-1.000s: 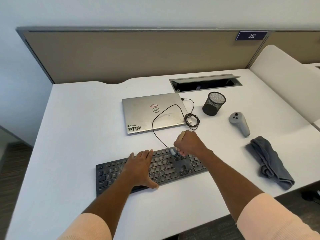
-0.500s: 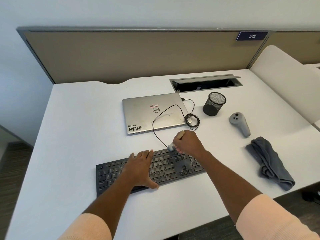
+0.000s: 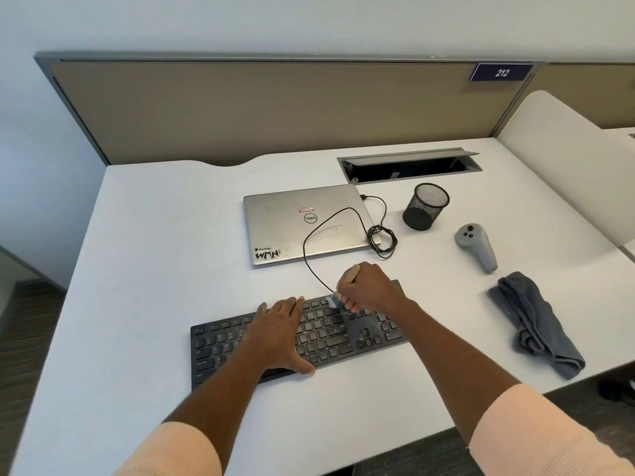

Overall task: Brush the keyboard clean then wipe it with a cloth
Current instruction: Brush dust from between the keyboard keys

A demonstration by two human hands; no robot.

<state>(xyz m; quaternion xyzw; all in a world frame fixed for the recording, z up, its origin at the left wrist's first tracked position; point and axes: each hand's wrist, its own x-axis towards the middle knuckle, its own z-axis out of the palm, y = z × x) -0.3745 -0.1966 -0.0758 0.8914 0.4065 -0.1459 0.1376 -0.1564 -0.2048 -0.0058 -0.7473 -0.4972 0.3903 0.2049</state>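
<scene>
A black, dusty keyboard [image 3: 220, 345] lies near the front of the white desk [image 3: 154, 269]. My left hand [image 3: 280, 334] rests flat on its middle keys, fingers spread, thumb at the front edge. My right hand [image 3: 369, 286] is closed around a small brush [image 3: 352, 273] with a pale wooden handle. The light bristles touch the top key row, just left of my fist. A grey cloth [image 3: 536, 324] lies crumpled to the right of the keyboard, untouched.
Behind the keyboard lies a closed silver laptop [image 3: 292, 225], with the keyboard's black cable [image 3: 381, 235] looped over it. A black mesh cup [image 3: 426, 207] and a grey controller [image 3: 476, 245] stand at the right. An open cable hatch [image 3: 409, 164] sits by the back partition.
My right hand with the brush swept a short way toward the keyboard's far edge and has come slightly back onto the top row. My left hand has stayed still.
</scene>
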